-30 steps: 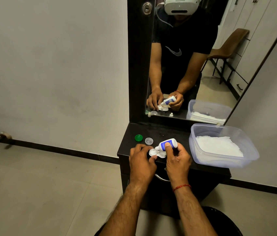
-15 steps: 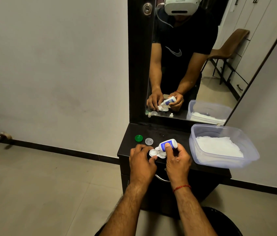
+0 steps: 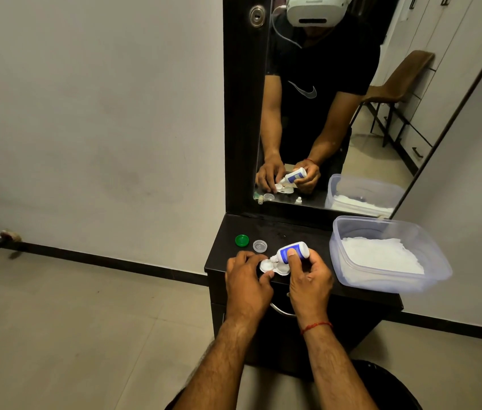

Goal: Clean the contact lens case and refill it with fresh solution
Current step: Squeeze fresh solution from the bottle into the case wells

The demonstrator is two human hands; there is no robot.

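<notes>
Refill step: right hand (image 3: 308,281), fingers clamped round small white blue-labelled squeeze bottle (image 3: 292,252), tips nozzle over white twin-well plastic lens case (image 3: 274,266), pinched by left hand (image 3: 247,281) at front edge of dark dresser top (image 3: 293,232) — next, probably, a gentle squeeze without overfilling.

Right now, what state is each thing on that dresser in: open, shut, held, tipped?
lens case: open, both caps off, held by the left hand.
solution bottle: uncapped, tipped nozzle-down over the case, gripped by the right hand.
green cap: off, lying on the dresser top.
clear cap: off, lying beside the green cap.
plastic tub: lidless, white paper inside.
</notes>
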